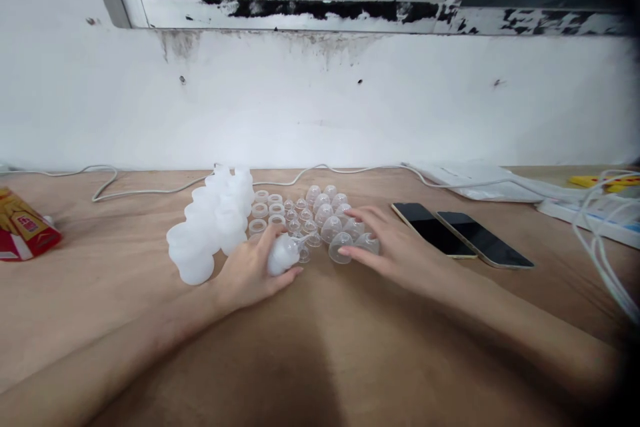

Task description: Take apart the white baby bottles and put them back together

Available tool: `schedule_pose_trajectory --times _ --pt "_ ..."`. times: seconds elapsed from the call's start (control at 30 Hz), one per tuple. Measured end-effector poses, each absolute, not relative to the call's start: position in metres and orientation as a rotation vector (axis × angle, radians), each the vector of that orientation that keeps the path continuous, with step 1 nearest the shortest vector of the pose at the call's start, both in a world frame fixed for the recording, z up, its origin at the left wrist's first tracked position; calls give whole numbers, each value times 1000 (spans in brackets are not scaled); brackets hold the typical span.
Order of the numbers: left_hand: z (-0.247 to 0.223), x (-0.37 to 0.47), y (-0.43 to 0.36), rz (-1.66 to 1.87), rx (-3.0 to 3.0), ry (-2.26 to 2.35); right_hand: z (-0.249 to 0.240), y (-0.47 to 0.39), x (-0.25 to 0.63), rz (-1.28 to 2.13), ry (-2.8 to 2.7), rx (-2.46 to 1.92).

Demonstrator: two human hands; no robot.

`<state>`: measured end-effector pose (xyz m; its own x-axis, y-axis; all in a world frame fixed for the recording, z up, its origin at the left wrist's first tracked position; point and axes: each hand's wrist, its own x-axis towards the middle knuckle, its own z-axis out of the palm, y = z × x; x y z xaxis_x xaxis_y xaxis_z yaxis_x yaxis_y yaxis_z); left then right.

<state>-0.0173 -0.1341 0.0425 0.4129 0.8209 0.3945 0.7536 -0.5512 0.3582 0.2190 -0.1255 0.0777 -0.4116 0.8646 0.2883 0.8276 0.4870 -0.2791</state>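
Note:
In my left hand (255,267) is a frosted white baby bottle (283,254), tilted over, its clear nipple pointing right. My fingers and thumb wrap around its body. My right hand (387,243) is at the near end of the clear dome caps (331,229), thumb and fingers spread apart around the front ones; whether they touch a cap is hard to tell. Between the hands stand rows of clear silicone nipples (293,225) and white collar rings (258,210). Left of the rings, several frosted bottles (195,257) stand in two close rows.
Two phones (433,230) lie right of my right hand. Beyond them are a power strip (595,220), loose white cables (595,247) and a plastic bag (465,180). A red snack packet (25,230) sits at far left. A thin cable (320,167) runs along the wall.

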Motion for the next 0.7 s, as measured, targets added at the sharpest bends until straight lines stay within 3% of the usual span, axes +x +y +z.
schedule_pose_trajectory --times 0.33,0.7 --pt "46 -5 -122 531 2622 1434 67 -111 159 722 -2453 -1328" --pt "46 -9 -122 653 2507 1325 68 -117 159 717 -2438 -1014"
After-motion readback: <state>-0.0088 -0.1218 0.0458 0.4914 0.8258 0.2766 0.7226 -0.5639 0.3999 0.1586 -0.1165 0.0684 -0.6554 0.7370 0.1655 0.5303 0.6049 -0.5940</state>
